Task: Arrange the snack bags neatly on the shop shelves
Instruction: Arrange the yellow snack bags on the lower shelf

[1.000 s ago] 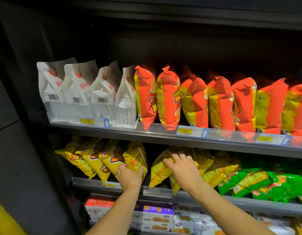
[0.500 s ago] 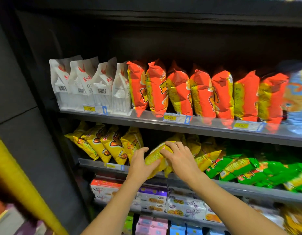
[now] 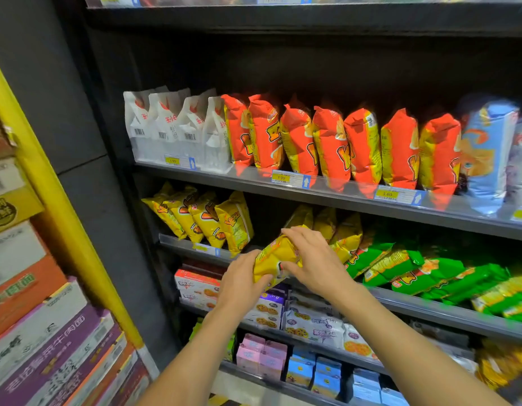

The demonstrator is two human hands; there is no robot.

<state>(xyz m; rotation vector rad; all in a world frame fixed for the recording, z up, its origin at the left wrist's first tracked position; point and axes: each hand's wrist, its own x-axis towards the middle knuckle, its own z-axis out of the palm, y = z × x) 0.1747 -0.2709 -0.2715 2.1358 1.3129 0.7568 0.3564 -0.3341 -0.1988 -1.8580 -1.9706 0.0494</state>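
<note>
**A:** Nearest us, both hands are clamped on one yellow bag (image 3: 276, 256); the left hand (image 3: 242, 279) cups its lower end, fingers curled under; the right hand (image 3: 315, 265) wraps over the top, thumb tucked beneath; the bag lies tilted, out over the middle shelf's lip (image 3: 180, 246).

**B:** And where should it go?

**A:** I'd say the dark gap just behind it, between the standing yellow row (image 3: 207, 218) on the left and the slumped yellow bags (image 3: 339, 230) on the right; best to stand it on its bottom seam, face out, then slide it back until it lines up with that left row.

**B:** Any trouble ahead?

**A:** It looks puffy and slick, so a light squeeze, not a crush; mind the slumped ones, a nudge could tip them; further along, the green bags (image 3: 400, 262) lie flat and likely want the same; on the shelf above, the orange bags (image 3: 330, 142) stand upright, a fair model to copy.
</note>
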